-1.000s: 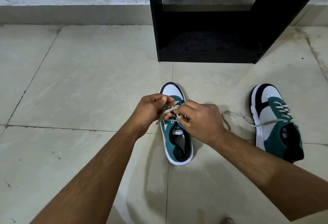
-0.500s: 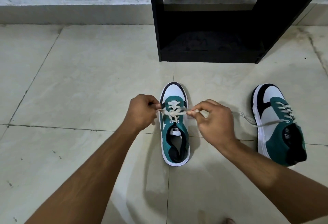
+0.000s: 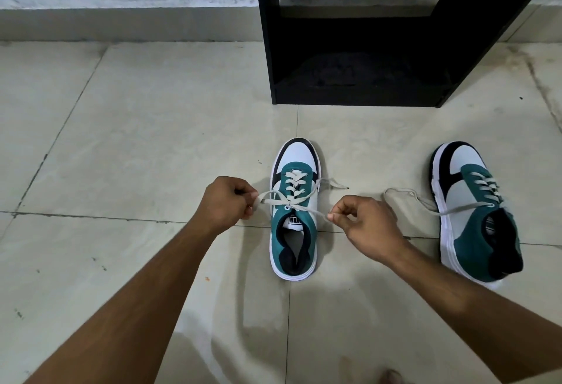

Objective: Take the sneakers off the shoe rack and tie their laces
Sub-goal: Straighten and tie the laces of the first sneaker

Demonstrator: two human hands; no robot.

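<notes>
A green, white and black sneaker (image 3: 294, 231) stands on the tiled floor in the middle, toe pointing away from me. Its pale lace (image 3: 292, 199) is knotted over the tongue, with loops stretched out to both sides. My left hand (image 3: 226, 201) pinches the left loop beside the shoe. My right hand (image 3: 365, 219) pinches the right loop on the other side. One loose lace end lies on the floor past the shoe's right edge. The matching second sneaker (image 3: 474, 213) sits to the right, its lace trailing loose across the floor.
A black shoe rack (image 3: 359, 34) stands against the wall straight ahead, its lower shelf showing no shoes. Pale floor tiles (image 3: 137, 140) spread all around. A toe shows at the bottom edge.
My hands were bunched together over the laces; they have drawn apart to either side of the shoe, pulling the loops outward and tightening the knot.
</notes>
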